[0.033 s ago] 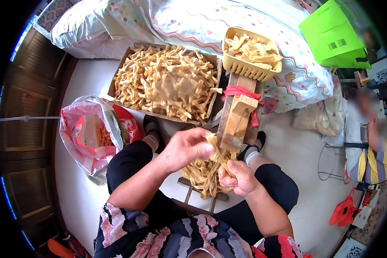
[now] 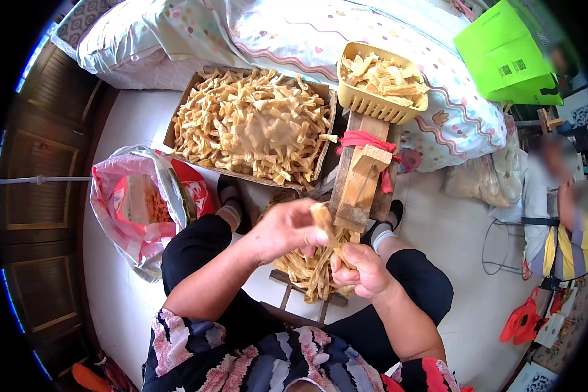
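Between my two hands a tan, fibrous-looking strip (image 2: 325,219) is stretched, narrow at its middle. My left hand (image 2: 284,228) pinches its upper end between thumb and fingers. Lower and to the right, my right hand (image 2: 360,269) is closed round the other end, thumb on top. Below them lies a loose bundle of long tan strips (image 2: 313,277), on a low wooden frame (image 2: 336,298) between my legs. Just beyond my hands stands a wooden bench (image 2: 382,189) with a wooden block (image 2: 359,179) tied on by red cloth (image 2: 366,138).
A cardboard box (image 2: 325,160) heaped with short tan knotted pieces stands at the far left. A yellow basket (image 2: 379,106) of flat pieces sits on the bench's far end. An open lined bag (image 2: 121,228) stands left. Behind is a bed (image 2: 274,39); another person (image 2: 552,189) is at right.
My left thumb and fingers have shifted slightly downward along the strip, and its upper part has turned in my grip. My right hand has barely moved.
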`<state>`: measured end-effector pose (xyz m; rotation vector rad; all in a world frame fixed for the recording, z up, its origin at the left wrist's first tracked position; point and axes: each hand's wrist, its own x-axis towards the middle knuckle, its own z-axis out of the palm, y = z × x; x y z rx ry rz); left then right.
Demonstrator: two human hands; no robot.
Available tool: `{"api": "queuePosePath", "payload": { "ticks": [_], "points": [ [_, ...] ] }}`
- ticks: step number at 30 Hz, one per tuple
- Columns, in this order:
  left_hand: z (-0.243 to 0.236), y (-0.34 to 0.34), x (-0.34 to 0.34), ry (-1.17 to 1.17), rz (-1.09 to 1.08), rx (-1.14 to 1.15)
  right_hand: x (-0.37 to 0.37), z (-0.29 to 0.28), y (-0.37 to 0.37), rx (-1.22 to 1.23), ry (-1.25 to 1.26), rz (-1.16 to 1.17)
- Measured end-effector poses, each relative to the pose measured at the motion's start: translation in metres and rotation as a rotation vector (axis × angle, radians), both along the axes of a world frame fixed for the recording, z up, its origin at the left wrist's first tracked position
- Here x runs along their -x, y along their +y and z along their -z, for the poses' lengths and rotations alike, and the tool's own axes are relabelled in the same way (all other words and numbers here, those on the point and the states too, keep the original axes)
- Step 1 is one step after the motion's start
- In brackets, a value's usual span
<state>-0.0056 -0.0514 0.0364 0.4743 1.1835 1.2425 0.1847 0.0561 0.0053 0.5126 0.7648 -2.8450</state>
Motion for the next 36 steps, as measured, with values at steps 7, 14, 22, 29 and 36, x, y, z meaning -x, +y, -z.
{"api": "queuePosePath", "payload": {
  "ticks": [7, 14, 22, 29, 36],
  "points": [
    [-0.001, 0.001, -0.011, 0.053, 0.139, 0.003, 0.0, -0.005, 0.006, -0.182, -0.259, 0.109],
    [0.014, 0.013, -0.007, 0.051, -0.103, -0.042, -0.006, -0.015, 0.031, -0.873, -0.281, 0.32],
    [0.054, 0.066, -0.01, 0.379, -0.141, 0.084, 0.031, 0.018, 0.064, -1.659, -0.579, 0.489],
    [0.054, 0.046, 0.0, 0.693, -0.331, -0.031, 0.021, 0.016, 0.049, -1.716, -0.509, 0.619],
    [0.024, 0.02, -0.036, 0.32, 0.027, 0.211, 0.026, -0.019, 0.012, -1.925, 0.441, 0.415]
  ]
}}
